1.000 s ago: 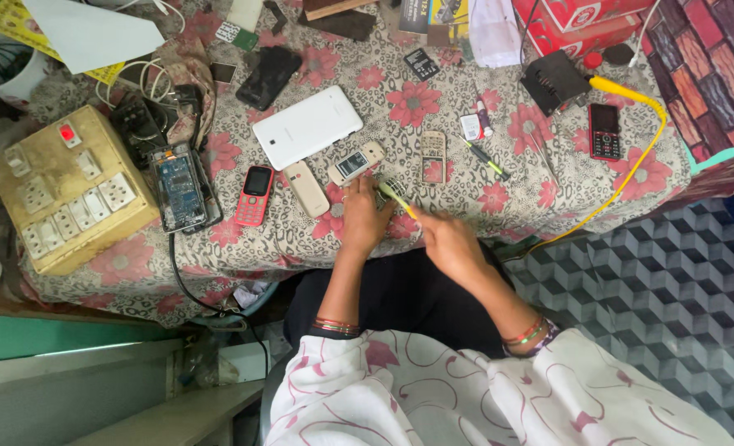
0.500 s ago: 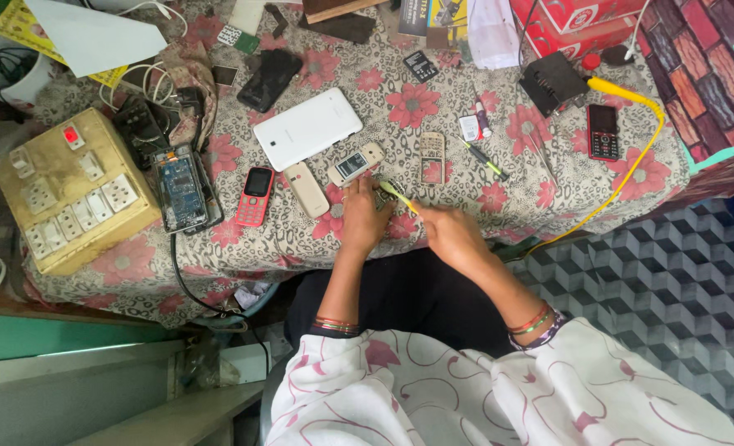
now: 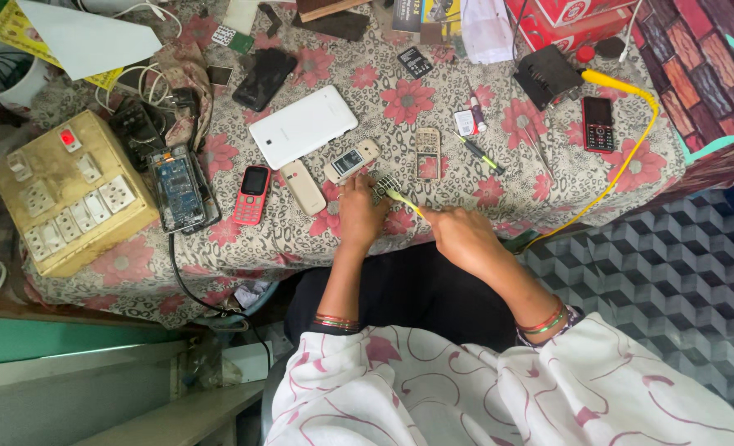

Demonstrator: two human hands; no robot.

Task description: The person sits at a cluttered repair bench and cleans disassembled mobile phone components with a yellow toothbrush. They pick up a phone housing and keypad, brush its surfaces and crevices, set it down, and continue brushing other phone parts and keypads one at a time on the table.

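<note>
Two hands working, left hand [image 3: 359, 216] gripping small keypad part [image 3: 385, 187], right hand [image 3: 464, 239] closed on yellow brush [image 3: 405, 201], 2 red phones [image 3: 251, 183] [image 3: 597, 125], 1 white tablet [image 3: 303, 126], red box [image 3: 577, 18] at top-right edge.

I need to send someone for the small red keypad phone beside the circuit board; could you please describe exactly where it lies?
Start at the beige wooden switchboard on the floral tablecloth's left. Right of it lies a bare blue circuit board, then the red keypad phone, the only red handset there.

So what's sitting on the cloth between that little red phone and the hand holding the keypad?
In the head view, a beige phone back cover lies between the red phone and the left hand. A pale handset sits just above it.
</note>
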